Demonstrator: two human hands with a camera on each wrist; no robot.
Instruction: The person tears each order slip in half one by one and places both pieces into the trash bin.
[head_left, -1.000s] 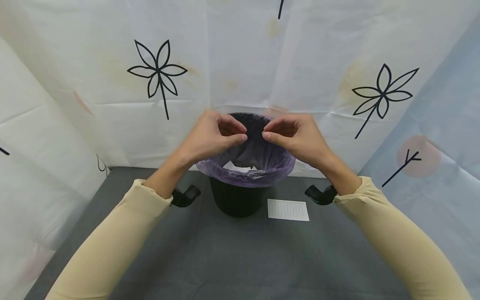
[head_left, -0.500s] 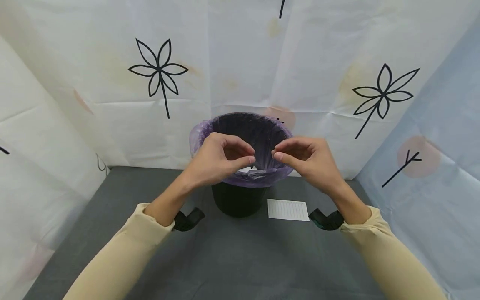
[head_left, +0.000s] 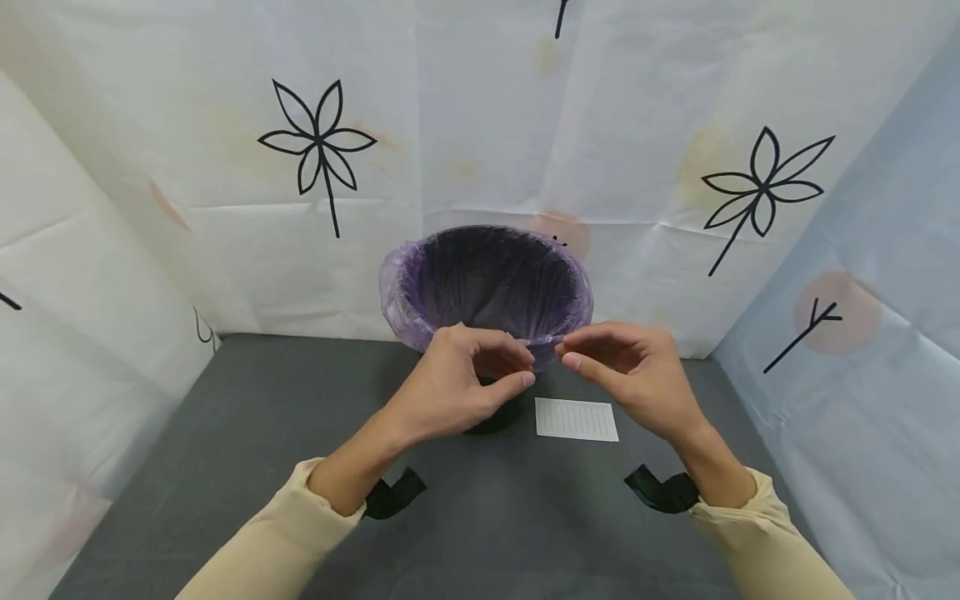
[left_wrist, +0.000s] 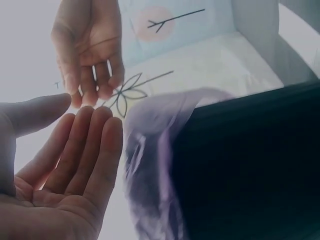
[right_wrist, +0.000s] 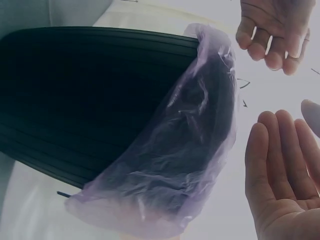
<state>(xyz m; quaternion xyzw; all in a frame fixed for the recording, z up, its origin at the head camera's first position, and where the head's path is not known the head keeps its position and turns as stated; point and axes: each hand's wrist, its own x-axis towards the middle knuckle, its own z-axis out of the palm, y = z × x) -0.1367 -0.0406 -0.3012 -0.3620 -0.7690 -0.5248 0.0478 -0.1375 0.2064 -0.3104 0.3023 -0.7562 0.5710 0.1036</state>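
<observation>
In the head view my left hand (head_left: 468,379) hovers before the near rim of a black trash bin (left_wrist: 250,165), fingers relaxed and holding nothing. My right hand (head_left: 633,371) faces it a short gap away, also bare, fingers gently bent. Both wrist views show the palms and fingertips with nothing between them. A thin purple trash bag (head_left: 405,292) lines the bin, its edge folded down over the outside of the rim. The near side of the bin is partly hidden behind my left hand.
A small lined white card (head_left: 576,419) lies on the dark grey tabletop (head_left: 480,533), right of the bin's base. White cloth (head_left: 480,125) with line-drawn flowers hangs right behind the bin, and a bluish cloth (head_left: 847,400) borders the right side.
Both hands have drawn back from over the bin toward me and lower, shifting slightly right, still apart and holding nothing. The bin, bag and card stay put.
</observation>
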